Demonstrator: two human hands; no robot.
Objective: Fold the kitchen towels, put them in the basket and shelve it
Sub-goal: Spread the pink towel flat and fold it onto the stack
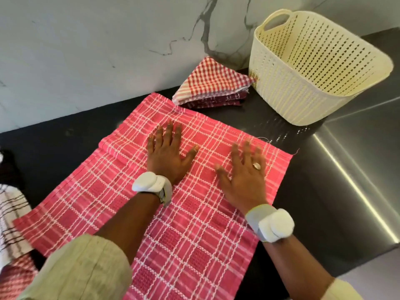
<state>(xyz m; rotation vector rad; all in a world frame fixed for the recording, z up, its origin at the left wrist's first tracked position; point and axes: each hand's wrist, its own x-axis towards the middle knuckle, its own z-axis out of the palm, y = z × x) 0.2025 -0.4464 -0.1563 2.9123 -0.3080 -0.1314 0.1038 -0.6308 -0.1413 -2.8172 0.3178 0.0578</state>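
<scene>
A pink checked kitchen towel (112, 187) lies spread flat on the dark counter. My left hand (167, 152) presses on its far middle with fingers straight and spread. My right hand (244, 172), wearing a ring, lies flat on the towel near its right edge. A folded red-and-white checked towel stack (211, 83) sits behind the pink towel, against the wall. The cream plastic basket (281, 92) stands empty at the back right, touching that stack's corner.
More towels lie at the left edge: a white one with dark stripes (10, 221) and a red checked one (17, 278). A marble wall (86, 50) backs the counter. A steel surface (363, 165) runs along the right.
</scene>
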